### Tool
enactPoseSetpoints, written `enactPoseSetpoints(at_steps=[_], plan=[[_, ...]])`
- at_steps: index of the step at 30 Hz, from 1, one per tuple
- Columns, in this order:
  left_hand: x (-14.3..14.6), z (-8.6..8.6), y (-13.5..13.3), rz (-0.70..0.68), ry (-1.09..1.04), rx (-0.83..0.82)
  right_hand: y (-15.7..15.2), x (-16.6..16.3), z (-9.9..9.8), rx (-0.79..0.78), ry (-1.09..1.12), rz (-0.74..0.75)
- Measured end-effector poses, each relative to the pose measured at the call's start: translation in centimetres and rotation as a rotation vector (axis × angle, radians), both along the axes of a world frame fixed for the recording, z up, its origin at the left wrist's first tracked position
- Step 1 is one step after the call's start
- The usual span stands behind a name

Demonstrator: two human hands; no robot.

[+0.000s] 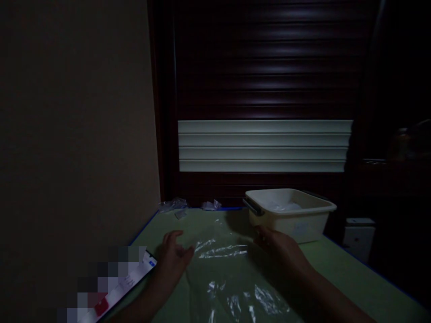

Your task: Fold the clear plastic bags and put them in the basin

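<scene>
While clear plastic lies nearer than tub and leftward, left hand spread, farther left; right hand just before tub, too dim to tell if pinching. Uneven tug could crease plastic.

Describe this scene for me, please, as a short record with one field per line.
left hand: loosely curled beside the clear, creased plastic film; grip unclear
right hand: in front of the cream rectangular plastic tub; grip unclear
tub: dark handles, whitish contents partly visible
surface: pale green tabletop
far edge: crumpled clear plastic pieces
left side: lit phone, partly pixelated
lighting: dim
</scene>
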State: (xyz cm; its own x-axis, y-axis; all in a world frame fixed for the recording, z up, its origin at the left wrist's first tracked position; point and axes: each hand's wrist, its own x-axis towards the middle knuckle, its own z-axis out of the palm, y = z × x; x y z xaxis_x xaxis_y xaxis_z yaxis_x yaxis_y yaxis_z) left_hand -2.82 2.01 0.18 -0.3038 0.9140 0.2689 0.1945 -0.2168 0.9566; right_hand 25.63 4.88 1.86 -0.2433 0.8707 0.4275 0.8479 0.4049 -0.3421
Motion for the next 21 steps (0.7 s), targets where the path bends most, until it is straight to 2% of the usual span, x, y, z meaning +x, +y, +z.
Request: enactPoseSetpoints(at_steps=[2,4,7,9,11,13,15,21], plan=[[0.1,0.4,-0.6,0.064,0.215,0.166,-0.4,-0.5,0.3,0.05,-0.015,0.029],[0.2,0.8,-1.6,0.02,0.483,0.286,-1.0,-1.4,0.4,0.099,0.029,0.092],[0.6,1.1,-3.3,-0.305,0.764,0.241,-2.2,-3.0,0.1,0.035,0.147,0.224],[0.6,1.2,-4.1,-0.531,0.856,0.154,-2.9,-3.9,-0.3,-0.115,0.136,0.326],[0.5,1.2,-4.5,-0.659,0.895,0.074,-3.5,-4.3,-0.5,-0.286,0.018,0.402],[0.1,1.3,-4.5,-0.691,0.92,0.02,-3.8,-4.3,-0.5,-0.392,-0.13,0.421],[-0.4,1.5,-4.1,-0.684,0.947,-0.017,-3.8,-4.0,-0.4,-0.422,-0.224,0.384],[-0.8,2.0,-3.7,-0.695,1.028,-0.113,-2.5,-2.3,-0.7,-0.439,-0.272,0.304]])
